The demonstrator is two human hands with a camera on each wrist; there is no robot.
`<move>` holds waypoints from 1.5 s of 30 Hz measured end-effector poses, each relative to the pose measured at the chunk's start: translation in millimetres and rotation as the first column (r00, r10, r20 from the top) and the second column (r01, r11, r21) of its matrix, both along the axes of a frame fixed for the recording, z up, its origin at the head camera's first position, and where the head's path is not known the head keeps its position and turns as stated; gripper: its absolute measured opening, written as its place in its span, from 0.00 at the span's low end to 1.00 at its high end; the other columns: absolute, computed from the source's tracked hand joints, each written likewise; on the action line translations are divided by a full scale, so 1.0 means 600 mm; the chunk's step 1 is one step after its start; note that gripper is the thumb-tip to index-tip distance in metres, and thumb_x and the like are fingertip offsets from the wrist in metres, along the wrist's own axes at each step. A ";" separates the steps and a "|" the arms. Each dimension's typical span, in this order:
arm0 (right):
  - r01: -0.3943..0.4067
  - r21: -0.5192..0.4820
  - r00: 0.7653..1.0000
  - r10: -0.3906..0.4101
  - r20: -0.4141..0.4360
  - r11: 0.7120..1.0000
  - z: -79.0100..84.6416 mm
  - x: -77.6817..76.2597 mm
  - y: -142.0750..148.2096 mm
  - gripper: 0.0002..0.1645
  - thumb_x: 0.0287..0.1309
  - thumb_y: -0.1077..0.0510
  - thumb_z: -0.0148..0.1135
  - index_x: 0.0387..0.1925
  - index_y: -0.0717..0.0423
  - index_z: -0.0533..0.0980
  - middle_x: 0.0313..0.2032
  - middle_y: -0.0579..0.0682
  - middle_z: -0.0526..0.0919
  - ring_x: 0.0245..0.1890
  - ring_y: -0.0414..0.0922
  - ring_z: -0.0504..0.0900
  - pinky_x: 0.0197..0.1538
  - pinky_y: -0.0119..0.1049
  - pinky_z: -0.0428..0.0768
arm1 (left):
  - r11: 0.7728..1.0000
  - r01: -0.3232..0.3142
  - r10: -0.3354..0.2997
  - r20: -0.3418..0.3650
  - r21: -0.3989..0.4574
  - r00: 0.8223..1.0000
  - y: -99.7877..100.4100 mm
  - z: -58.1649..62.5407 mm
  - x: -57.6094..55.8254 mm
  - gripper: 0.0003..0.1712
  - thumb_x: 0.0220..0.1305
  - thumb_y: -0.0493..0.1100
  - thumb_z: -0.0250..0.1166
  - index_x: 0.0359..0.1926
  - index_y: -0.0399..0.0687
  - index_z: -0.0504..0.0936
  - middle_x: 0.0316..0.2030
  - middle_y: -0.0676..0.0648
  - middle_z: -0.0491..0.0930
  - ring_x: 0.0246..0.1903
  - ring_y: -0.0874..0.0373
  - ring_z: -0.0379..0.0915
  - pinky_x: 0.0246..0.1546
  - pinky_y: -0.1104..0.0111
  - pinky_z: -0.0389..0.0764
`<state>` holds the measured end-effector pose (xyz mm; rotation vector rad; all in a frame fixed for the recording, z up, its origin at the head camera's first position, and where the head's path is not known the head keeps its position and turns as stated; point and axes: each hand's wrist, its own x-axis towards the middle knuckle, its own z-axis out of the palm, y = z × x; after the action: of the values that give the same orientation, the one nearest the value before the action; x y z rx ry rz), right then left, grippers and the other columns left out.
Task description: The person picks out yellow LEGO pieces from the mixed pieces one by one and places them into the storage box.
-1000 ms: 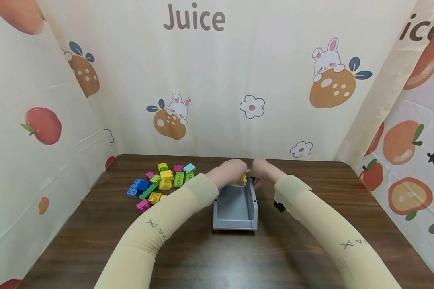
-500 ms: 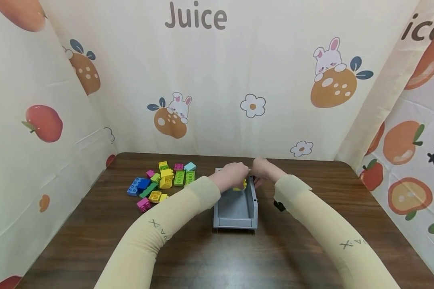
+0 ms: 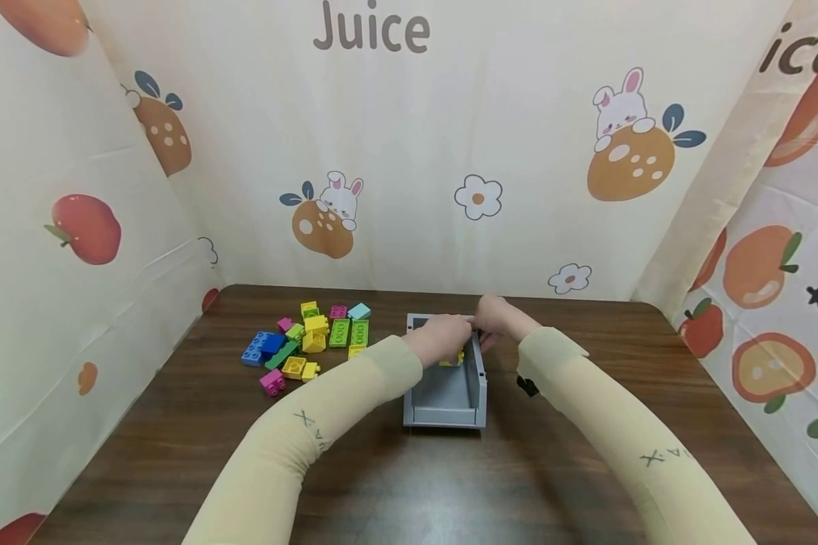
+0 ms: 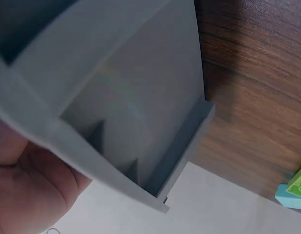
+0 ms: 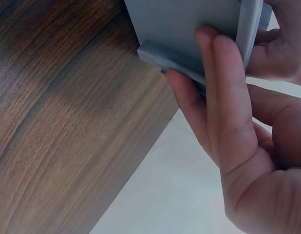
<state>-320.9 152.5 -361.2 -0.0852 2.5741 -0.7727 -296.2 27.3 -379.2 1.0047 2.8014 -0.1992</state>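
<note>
A long grey plastic bin point(image 3: 443, 416) stands on the table with its low end toward me. My left hand point(image 3: 444, 337) is curled over the far half of it. A yellow toy brick point(image 3: 454, 359) shows just under the left fingers, mostly hidden. At the far right corner, my right hand point(image 3: 496, 318) grips the bin's rim. In the right wrist view the right fingers point(image 5: 233, 97) lie along the outer grey wall, and part of the left hand point(image 5: 282, 48) appears beyond it. The left wrist view shows the bin's side point(image 4: 150, 92) close up; the brick is out of sight there.
Several loose toy bricks lie at the far left, including blue bricks point(image 3: 255, 349), a magenta brick point(image 3: 272, 382) and green bricks point(image 3: 339, 333). A small black object point(image 3: 527, 387) shows beside the right cuff. A patterned curtain point(image 3: 395, 242) stands behind the table point(image 3: 586, 454).
My left hand has shifted slightly right and toward me over the bin, and the yellow brick now shows lower. My right hand has stayed at the corner.
</note>
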 end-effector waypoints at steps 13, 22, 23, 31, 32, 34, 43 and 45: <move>-0.019 0.037 1.000 0.019 0.009 0.999 -0.001 -0.007 0.001 0.18 0.64 0.60 0.52 0.23 0.68 0.77 0.18 0.56 0.81 0.15 0.44 0.83 0.34 0.40 0.84 | 0.999 -0.009 0.009 -0.004 -0.036 1.000 0.007 -0.009 0.009 0.18 0.53 0.45 0.72 0.45 0.47 0.82 0.39 0.51 0.83 0.31 0.62 0.72 0.38 0.71 0.80; -0.023 0.036 1.000 0.023 0.002 0.999 0.000 -0.006 0.000 0.18 0.64 0.60 0.52 0.24 0.69 0.78 0.19 0.56 0.82 0.15 0.44 0.83 0.34 0.39 0.84 | 1.000 -0.015 0.015 0.027 -0.015 1.000 0.003 -0.003 0.009 0.16 0.52 0.45 0.73 0.42 0.48 0.82 0.39 0.52 0.82 0.31 0.63 0.71 0.35 0.72 0.78; -0.022 0.023 1.000 0.021 0.008 0.999 0.000 -0.006 0.000 0.18 0.64 0.60 0.52 0.25 0.70 0.78 0.19 0.57 0.82 0.16 0.44 0.83 0.34 0.39 0.84 | 1.000 -0.024 0.024 0.040 -0.004 0.999 0.001 -0.001 0.009 0.17 0.52 0.46 0.73 0.42 0.48 0.82 0.38 0.52 0.82 0.31 0.63 0.71 0.34 0.72 0.78; -0.021 -0.028 0.999 0.021 0.024 0.999 0.000 -0.005 0.004 0.16 0.64 0.62 0.53 0.27 0.72 0.77 0.20 0.58 0.82 0.17 0.45 0.84 0.37 0.43 0.84 | 0.997 -0.061 0.058 0.084 0.038 0.995 -0.008 0.026 0.013 0.17 0.51 0.46 0.73 0.42 0.46 0.82 0.34 0.52 0.81 0.28 0.61 0.69 0.30 0.71 0.75; -0.018 -0.030 1.000 0.019 0.024 0.999 0.000 -0.005 0.004 0.16 0.64 0.62 0.53 0.27 0.72 0.77 0.20 0.58 0.82 0.16 0.45 0.84 0.38 0.44 0.84 | 0.997 -0.062 0.058 0.089 0.044 0.994 -0.009 0.030 0.014 0.17 0.51 0.46 0.73 0.42 0.46 0.82 0.33 0.52 0.82 0.27 0.61 0.69 0.30 0.71 0.75; -0.019 -0.027 1.000 0.019 0.020 0.999 0.000 -0.005 0.004 0.16 0.64 0.61 0.53 0.28 0.72 0.77 0.20 0.58 0.82 0.16 0.45 0.83 0.39 0.44 0.83 | 0.997 -0.055 0.051 0.080 0.052 0.996 -0.013 0.036 0.016 0.17 0.53 0.48 0.72 0.42 0.45 0.83 0.33 0.52 0.82 0.26 0.62 0.69 0.31 0.71 0.76; 0.013 -0.006 1.000 -0.013 0.026 1.000 -0.002 -0.002 0.000 0.16 0.64 0.58 0.56 0.35 0.71 0.77 0.22 0.57 0.80 0.17 0.43 0.83 0.39 0.43 0.84 | 0.987 -0.048 0.046 0.016 0.152 0.999 -0.039 0.066 0.022 0.17 0.60 0.55 0.64 0.42 0.49 0.82 0.32 0.54 0.80 0.26 0.62 0.71 0.29 0.69 0.76; 0.019 0.000 0.999 -0.019 0.026 1.000 -0.002 -0.001 0.000 0.15 0.64 0.58 0.57 0.35 0.71 0.77 0.22 0.57 0.80 0.17 0.43 0.83 0.39 0.43 0.84 | 0.983 -0.059 0.056 0.019 0.176 0.998 -0.045 0.074 0.026 0.19 0.60 0.56 0.64 0.45 0.49 0.81 0.33 0.54 0.81 0.27 0.62 0.72 0.29 0.70 0.77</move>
<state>-321.7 152.3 -362.3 -0.0500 2.5537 -0.7759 -280.9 0.5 -334.9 0.9545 2.8709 0.0649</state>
